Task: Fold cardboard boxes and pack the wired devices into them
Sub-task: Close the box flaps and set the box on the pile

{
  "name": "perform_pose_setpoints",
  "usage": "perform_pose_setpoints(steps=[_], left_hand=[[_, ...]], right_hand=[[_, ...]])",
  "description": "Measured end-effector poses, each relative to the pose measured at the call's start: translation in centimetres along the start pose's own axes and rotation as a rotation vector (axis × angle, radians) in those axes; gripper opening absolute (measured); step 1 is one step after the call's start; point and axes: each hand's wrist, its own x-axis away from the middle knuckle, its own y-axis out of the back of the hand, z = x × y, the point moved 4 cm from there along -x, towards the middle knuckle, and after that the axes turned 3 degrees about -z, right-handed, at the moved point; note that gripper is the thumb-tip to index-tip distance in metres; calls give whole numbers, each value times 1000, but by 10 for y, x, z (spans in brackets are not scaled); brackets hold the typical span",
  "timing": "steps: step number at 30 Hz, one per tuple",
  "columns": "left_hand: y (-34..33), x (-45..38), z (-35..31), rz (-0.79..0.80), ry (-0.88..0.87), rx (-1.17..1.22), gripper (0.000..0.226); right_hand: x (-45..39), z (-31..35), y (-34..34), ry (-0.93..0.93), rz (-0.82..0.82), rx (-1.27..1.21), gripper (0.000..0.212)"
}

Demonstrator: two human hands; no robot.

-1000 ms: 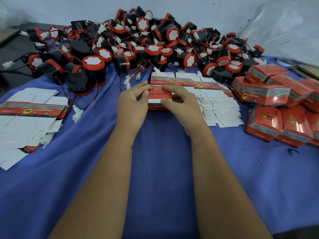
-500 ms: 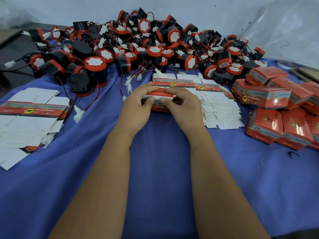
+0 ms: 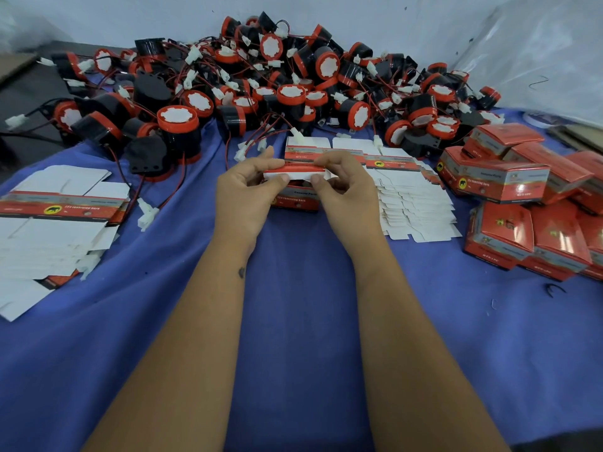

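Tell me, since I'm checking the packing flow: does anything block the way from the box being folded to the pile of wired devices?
Partly. Both hands, left hand and right hand, hold the box; flat cartons and loose white connectors lie between it and the devices.

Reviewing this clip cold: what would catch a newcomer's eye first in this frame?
First, the big tangled heap of black-and-red wired devices piled along the far edge of the blue cloth. Next, at centre, the left hand and right hand pinching a red-and-white cardboard box that is partly folded. Finished red boxes are stacked at right, with flat blanks fanned out at left.
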Motion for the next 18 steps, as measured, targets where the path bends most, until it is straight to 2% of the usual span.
perform_pose_setpoints(steps=[7, 11, 14, 18], left_hand=[[-2, 1, 1, 64, -25, -69, 31], [-3, 1, 0, 69, -37, -122, 27], [-4, 3, -2, 74, -69, -201, 22], [-4, 4, -4, 68, -83, -254, 17]], right_hand=[[0, -5, 3, -53, -21, -63, 20], [-1, -7, 3, -72, -10, -71, 19], [-2, -12, 3, -132, -22, -166, 11], [-2, -11, 3, -131, -23, -187, 17]])
